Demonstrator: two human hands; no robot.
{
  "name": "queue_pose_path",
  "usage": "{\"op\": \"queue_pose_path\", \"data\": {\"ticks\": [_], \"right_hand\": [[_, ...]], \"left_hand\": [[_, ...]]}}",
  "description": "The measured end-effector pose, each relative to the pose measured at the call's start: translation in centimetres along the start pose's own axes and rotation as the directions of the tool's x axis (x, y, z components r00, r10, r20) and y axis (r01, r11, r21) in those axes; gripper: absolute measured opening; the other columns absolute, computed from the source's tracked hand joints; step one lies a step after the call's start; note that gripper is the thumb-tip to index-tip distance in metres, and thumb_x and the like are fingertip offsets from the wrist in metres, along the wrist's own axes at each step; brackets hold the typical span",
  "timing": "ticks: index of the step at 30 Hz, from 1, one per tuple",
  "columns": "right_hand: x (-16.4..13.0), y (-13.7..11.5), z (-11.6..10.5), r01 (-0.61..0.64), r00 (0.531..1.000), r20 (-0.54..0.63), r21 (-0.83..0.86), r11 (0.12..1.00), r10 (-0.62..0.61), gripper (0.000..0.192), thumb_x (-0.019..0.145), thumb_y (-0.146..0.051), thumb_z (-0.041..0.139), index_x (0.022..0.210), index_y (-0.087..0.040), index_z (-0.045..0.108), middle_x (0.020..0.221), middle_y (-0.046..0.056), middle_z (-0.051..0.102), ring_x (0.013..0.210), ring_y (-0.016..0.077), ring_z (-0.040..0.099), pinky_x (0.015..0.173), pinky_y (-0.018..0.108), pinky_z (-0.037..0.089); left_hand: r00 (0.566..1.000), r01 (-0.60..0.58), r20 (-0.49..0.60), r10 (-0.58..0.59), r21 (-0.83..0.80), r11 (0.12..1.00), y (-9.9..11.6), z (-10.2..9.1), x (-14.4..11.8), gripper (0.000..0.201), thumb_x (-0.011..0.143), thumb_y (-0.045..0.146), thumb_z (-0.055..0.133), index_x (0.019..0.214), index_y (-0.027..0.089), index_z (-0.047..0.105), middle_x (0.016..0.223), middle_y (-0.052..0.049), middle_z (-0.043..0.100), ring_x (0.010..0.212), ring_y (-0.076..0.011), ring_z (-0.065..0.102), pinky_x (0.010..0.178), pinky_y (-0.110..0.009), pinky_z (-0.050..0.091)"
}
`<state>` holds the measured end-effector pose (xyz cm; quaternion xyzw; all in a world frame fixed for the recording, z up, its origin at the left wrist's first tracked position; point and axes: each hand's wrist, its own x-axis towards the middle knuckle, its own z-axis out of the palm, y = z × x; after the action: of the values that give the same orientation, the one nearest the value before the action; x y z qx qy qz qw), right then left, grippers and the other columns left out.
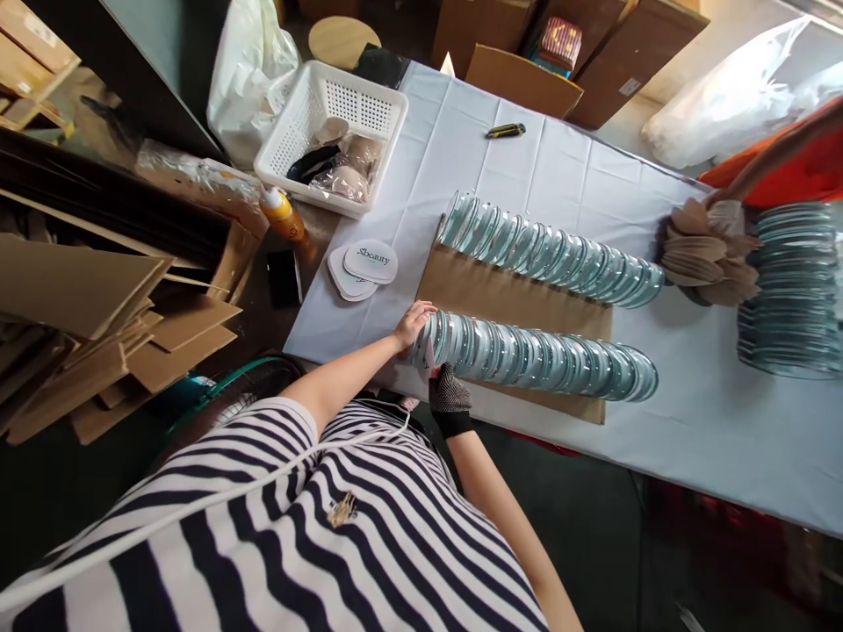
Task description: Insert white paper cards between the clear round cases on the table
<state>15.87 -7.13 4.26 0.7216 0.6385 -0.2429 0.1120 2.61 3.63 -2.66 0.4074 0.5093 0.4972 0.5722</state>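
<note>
Two long rows of round clear glass plates, stood on edge, lie on a brown cardboard sheet (514,303). My bare left hand (413,325) is closed over the upper rim at the left end of the near row of glass plates (540,355). In its dark dotted glove, my right hand (451,392) pinches a white card (429,355) against that same end; the fingertips are partly hidden. Beyond lies the far row of glass plates (553,250). White rounded cards (371,262) printed "beauty" overlap on the table to the left.
A white basket (395,114) holds wrapped items at the table's back left. A box cutter (506,131) lies near the back edge. At the right, a co-worker's arm (770,162) reaches to tan, petal-like pieces (704,250) beside more stacked glass (794,290). An orange bottle (283,213) stands left.
</note>
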Motion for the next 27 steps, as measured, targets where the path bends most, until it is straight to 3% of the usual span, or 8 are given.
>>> {"op": "queue_pose_path", "data": {"ticks": [8,11,14,18,19,23,25,27], "right_hand": [[2.5,-2.1,0.9,0.106,0.993,0.062,-0.029,0.994,-0.104,0.026,0.096,-0.021,0.038,0.108,-0.017,0.061,0.094,0.014,0.070,0.089,0.0218,0.067,0.077,0.030,0.044],[2.8,-2.3,1.4,0.013,0.984,0.167,0.285,0.958,-0.063,0.020,0.093,-0.018,0.042,0.103,-0.016,0.059,0.091,0.014,0.068,0.086,0.0209,0.067,0.077,0.032,0.048],[2.8,-2.5,1.3,-0.090,0.952,0.286,0.601,0.794,-0.108,0.023,0.092,-0.026,0.043,0.113,-0.021,0.052,0.084,0.004,0.067,0.067,0.0133,0.063,0.068,0.027,0.051],[3.4,-3.0,0.7,-0.149,0.899,0.313,0.876,0.458,-0.305,0.030,0.095,-0.035,0.031,0.120,-0.025,0.045,0.080,-0.002,0.062,0.054,0.0094,0.054,0.057,0.023,0.049],[3.5,-3.0,0.5,-0.155,0.885,0.335,0.867,0.473,-0.324,0.033,0.096,-0.037,0.028,0.120,-0.023,0.046,0.076,-0.002,0.061,0.054,0.0102,0.055,0.055,0.023,0.049],[3.0,-2.3,-0.2,-0.040,0.898,0.384,0.558,0.829,-0.215,0.026,0.090,-0.037,0.049,0.101,-0.017,0.061,0.069,0.002,0.063,0.066,0.0152,0.062,0.062,0.025,0.050],[2.4,-0.9,-0.8,-0.002,0.925,0.335,0.480,0.877,-0.181,0.016,0.079,-0.030,0.064,0.088,-0.018,0.066,0.074,0.004,0.066,0.075,0.0168,0.064,0.069,0.025,0.049],[2.2,1.8,-1.8,0.008,0.938,0.296,0.505,0.863,-0.182,0.018,0.080,-0.030,0.063,0.093,-0.019,0.070,0.077,0.004,0.069,0.074,0.0156,0.064,0.071,0.025,0.049]], "left_hand": [[0.997,0.024,-0.070,-0.028,-0.059,0.998,-0.5,1.0,-0.4,0.020,0.079,0.020,0.054,0.085,0.022,0.073,0.116,-0.007,0.065,0.128,-0.0217,0.048,0.118,-0.036,0.022],[0.992,0.056,-0.105,-0.067,-0.105,0.993,-0.5,1.3,-0.3,0.023,0.078,0.017,0.050,0.084,0.020,0.072,0.119,-0.008,0.063,0.131,-0.0212,0.046,0.119,-0.036,0.020],[0.980,0.149,-0.099,-0.171,-0.204,0.968,-0.2,1.2,-0.3,0.024,0.077,0.017,0.050,0.086,0.018,0.072,0.129,-0.008,0.059,0.131,-0.0227,0.046,0.116,-0.037,0.029],[0.959,0.260,-0.041,-0.281,-0.273,0.926,-0.1,0.8,-0.5,0.025,0.078,0.022,0.053,0.094,0.020,0.071,0.144,-0.004,0.051,0.126,-0.0257,0.050,0.107,-0.040,0.042],[0.960,0.257,-0.042,-0.277,-0.265,0.929,-0.2,0.8,-0.5,0.025,0.078,0.022,0.053,0.094,0.020,0.071,0.144,-0.004,0.050,0.128,-0.0257,0.049,0.107,-0.040,0.041],[0.976,0.166,-0.117,-0.185,-0.153,0.974,-0.7,1.1,-0.1,0.022,0.078,0.016,0.054,0.093,0.019,0.071,0.140,-0.007,0.054,0.138,-0.0229,0.041,0.118,-0.037,0.027],[0.979,0.120,-0.163,-0.125,-0.043,0.992,-0.7,1.2,0.1,0.025,0.080,0.016,0.055,0.100,0.019,0.069,0.140,-0.009,0.053,0.141,-0.0224,0.038,0.120,-0.035,0.022],[0.973,0.096,-0.217,-0.076,0.082,0.992,-0.5,1.2,-0.2,0.032,0.082,0.019,0.056,0.112,0.020,0.065,0.142,-0.010,0.051,0.143,-0.0223,0.034,0.121,-0.034,0.020]]}}
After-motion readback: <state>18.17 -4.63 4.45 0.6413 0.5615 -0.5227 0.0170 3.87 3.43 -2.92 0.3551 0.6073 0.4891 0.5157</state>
